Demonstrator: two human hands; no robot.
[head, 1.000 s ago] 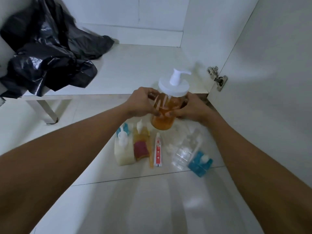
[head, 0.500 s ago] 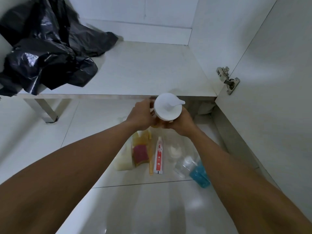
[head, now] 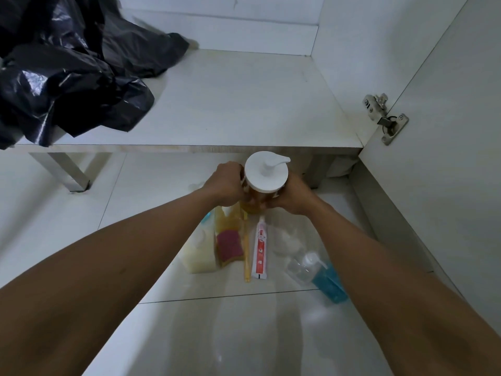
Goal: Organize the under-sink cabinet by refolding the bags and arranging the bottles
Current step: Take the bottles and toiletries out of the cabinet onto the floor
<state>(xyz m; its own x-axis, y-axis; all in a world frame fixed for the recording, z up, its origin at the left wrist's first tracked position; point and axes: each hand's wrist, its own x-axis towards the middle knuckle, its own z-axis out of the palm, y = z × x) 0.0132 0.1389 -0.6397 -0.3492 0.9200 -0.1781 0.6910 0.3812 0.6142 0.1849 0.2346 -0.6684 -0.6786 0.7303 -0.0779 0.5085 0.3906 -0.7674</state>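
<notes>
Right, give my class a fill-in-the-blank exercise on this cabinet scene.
The left hand and right hand hold a bottle with a ____ pump cap.
The bags on the shelf are ____.
The tube lies on the ____.
Missing: white, black, floor.

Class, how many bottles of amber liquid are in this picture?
2. One, the amber pump bottle, is gripped by the left hand and right hand. The other, the red-labelled bottle, sits on the floor beside the toothbrush. More may be hidden.
</notes>
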